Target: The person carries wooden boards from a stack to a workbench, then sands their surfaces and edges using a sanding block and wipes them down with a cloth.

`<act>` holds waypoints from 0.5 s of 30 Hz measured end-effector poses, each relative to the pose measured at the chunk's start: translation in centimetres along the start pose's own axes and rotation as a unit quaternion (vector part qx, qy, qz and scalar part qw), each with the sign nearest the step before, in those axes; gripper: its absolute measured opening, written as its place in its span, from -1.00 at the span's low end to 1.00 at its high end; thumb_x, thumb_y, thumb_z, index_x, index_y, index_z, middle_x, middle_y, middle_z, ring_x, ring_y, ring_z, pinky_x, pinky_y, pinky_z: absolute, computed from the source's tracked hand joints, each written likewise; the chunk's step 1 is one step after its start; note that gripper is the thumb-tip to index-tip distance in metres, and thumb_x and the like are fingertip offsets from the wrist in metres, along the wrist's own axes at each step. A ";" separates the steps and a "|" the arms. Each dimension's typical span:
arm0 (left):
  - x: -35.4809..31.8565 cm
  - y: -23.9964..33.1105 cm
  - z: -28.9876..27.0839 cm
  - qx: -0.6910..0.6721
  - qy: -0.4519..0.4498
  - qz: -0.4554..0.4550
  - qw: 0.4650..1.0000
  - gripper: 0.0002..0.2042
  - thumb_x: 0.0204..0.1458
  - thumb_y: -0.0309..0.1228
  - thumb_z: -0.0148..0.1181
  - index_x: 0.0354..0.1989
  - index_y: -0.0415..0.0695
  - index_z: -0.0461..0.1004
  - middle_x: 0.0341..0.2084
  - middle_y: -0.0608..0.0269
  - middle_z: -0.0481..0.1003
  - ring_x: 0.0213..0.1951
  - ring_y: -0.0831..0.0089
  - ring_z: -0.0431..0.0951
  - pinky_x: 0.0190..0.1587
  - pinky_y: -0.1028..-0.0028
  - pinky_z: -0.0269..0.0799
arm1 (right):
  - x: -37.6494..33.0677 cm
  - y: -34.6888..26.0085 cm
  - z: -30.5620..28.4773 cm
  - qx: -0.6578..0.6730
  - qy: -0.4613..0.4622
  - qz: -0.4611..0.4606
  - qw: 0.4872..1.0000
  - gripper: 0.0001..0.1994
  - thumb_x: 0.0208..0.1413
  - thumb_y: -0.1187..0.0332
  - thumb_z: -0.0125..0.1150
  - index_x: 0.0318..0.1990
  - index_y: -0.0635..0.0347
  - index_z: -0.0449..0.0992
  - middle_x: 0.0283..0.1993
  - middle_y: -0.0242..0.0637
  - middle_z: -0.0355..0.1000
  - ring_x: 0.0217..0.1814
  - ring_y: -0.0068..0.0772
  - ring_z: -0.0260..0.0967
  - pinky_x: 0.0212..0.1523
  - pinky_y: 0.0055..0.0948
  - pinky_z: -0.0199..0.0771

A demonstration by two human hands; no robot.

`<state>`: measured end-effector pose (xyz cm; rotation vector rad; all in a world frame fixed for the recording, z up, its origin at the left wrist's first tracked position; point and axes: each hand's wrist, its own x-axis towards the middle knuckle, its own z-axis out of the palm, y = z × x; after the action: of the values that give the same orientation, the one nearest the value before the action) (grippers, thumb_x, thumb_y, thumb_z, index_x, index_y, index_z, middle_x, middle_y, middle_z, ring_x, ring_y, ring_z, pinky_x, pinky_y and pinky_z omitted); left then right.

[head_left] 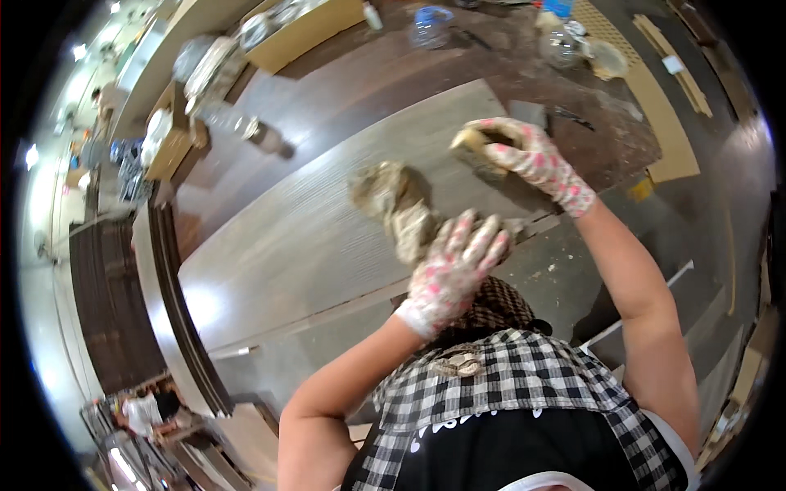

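A long grey-brown panel with a wood-grain look [286,237] lies flat in front of me. My right hand [532,159], in a white glove with pink spots, grips a yellowish, sponge-like block [475,153] over the panel's right end. My left hand [450,278], gloved the same way, is by the panel's near edge with its fingers stretched out. Beside those fingers lies a crumpled, dirty tan cloth or plastic wrap [395,204]. A small greyish scrap shows past the left fingertips; I cannot make out what it is.
Behind the panel, the dark tabletop [327,90] carries a clear bottle [229,121], a blue-rimmed plastic jug [430,29] and a cardboard box [303,37]. Cut-open containers [565,49] stand at the far right near a dark slim tool [575,119]. Stacked boards [176,303] rise at left.
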<state>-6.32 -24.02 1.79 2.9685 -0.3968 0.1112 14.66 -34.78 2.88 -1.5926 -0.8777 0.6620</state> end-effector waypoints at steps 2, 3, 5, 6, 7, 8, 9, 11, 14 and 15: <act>-5.7 -1.4 0.0 0.044 -0.009 -0.074 0.996 -0.39 -0.12 -0.48 0.06 0.23 0.02 0.19 0.24 0.24 0.18 0.27 0.16 0.13 0.27 0.15 0.04 | -0.4 1.0 -0.6 -0.049 0.020 -0.021 0.998 -0.52 0.07 0.11 0.12 0.04 0.28 0.42 -0.05 -0.21 0.42 0.02 -0.41 0.34 0.03 -0.46 0.32; -9.3 -2.4 0.3 0.051 -0.005 -0.117 0.992 -0.41 -0.12 -0.51 0.05 0.21 0.02 0.23 0.24 0.25 0.18 0.28 0.18 0.11 0.28 0.14 0.02 | -0.5 0.7 -0.6 -0.016 0.014 0.026 0.999 -0.53 0.08 0.12 0.12 0.05 0.28 0.41 -0.06 -0.25 0.42 -0.01 -0.46 0.33 0.02 -0.49 0.32; -16.6 -5.1 1.2 0.144 0.051 -0.184 0.971 -0.50 -0.13 -0.50 0.09 0.10 -0.01 0.33 0.18 0.21 0.26 0.25 0.16 0.17 0.25 0.10 0.06 | -0.5 -0.5 -0.5 0.042 -0.003 0.059 0.997 -0.53 0.10 0.15 0.12 0.07 0.28 0.39 -0.05 -0.29 0.41 -0.01 -0.50 0.31 0.01 -0.51 0.31; -19.5 -6.4 1.4 0.129 0.093 -0.198 0.967 -0.53 -0.13 -0.49 0.10 0.06 -0.02 0.34 0.15 0.21 0.29 0.22 0.15 0.20 0.23 0.09 0.08 | -0.5 0.0 -0.2 0.039 0.015 0.027 0.999 -0.53 0.10 0.16 0.13 0.08 0.30 0.37 -0.03 -0.31 0.40 0.01 -0.52 0.29 0.03 -0.52 0.29; -20.7 -6.5 1.0 0.114 0.138 -0.220 0.959 -0.56 -0.13 -0.49 0.11 0.02 -0.03 0.36 0.12 0.20 0.32 0.20 0.14 0.24 0.21 0.08 0.11 | -0.2 -0.4 -0.9 0.035 0.001 0.023 0.999 -0.53 0.10 0.16 0.13 0.08 0.30 0.37 -0.03 -0.31 0.40 0.01 -0.52 0.29 0.03 -0.52 0.29; -21.1 -6.1 0.4 0.121 0.125 -0.246 0.953 -0.59 -0.13 -0.48 0.12 0.00 -0.03 0.37 0.09 0.19 0.34 0.18 0.14 0.27 0.20 0.07 0.12 | 0.0 -0.1 -0.6 0.027 0.011 0.028 0.999 -0.53 0.09 0.17 0.13 0.08 0.30 0.38 -0.02 -0.30 0.39 0.03 -0.52 0.29 0.04 -0.52 0.29; -20.9 -5.6 0.0 0.127 0.113 -0.272 0.947 -0.61 -0.12 -0.47 0.12 -0.02 -0.03 0.38 0.07 0.19 0.37 0.16 0.13 0.29 0.19 0.07 0.14 | 0.0 0.3 -0.4 0.019 0.021 0.033 0.999 -0.53 0.08 0.17 0.14 0.08 0.30 0.38 -0.01 -0.30 0.39 0.04 -0.52 0.28 0.05 -0.52 0.28; -18.8 -4.2 -0.1 0.099 0.083 -0.253 0.959 -0.52 -0.06 -0.35 0.11 0.12 0.03 0.32 0.14 0.20 0.31 0.17 0.15 0.27 0.21 0.08 0.12 | -0.1 0.9 -0.3 0.004 0.049 0.013 0.999 -0.53 0.07 0.17 0.13 0.06 0.30 0.39 -0.01 -0.33 0.40 0.03 -0.52 0.30 0.07 -0.51 0.27; -12.9 -0.1 0.5 0.036 0.121 -0.206 0.970 -0.43 -0.03 -0.36 0.04 0.25 0.08 0.20 0.26 0.31 0.16 0.25 0.20 0.16 0.28 0.10 -0.01 | -0.5 -0.4 -0.5 -0.037 0.072 0.014 0.997 -0.60 0.11 0.26 0.08 0.05 0.29 0.41 -0.01 -0.33 0.40 0.03 -0.53 0.31 0.07 -0.51 0.28; -12.7 -0.4 1.4 -0.008 0.174 -0.190 0.966 -0.42 -0.03 -0.35 0.04 0.27 0.09 0.17 0.27 0.33 0.14 0.27 0.20 0.14 0.29 0.11 -0.02 | -0.9 0.0 -1.3 -0.040 0.088 0.047 0.994 -0.62 0.12 0.28 0.07 0.05 0.29 0.41 -0.01 -0.32 0.41 0.02 -0.53 0.32 0.06 -0.52 0.29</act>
<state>-18.40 -20.61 -0.82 2.8629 0.2142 0.5681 15.24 -36.24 3.13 -1.7438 -0.7093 0.5486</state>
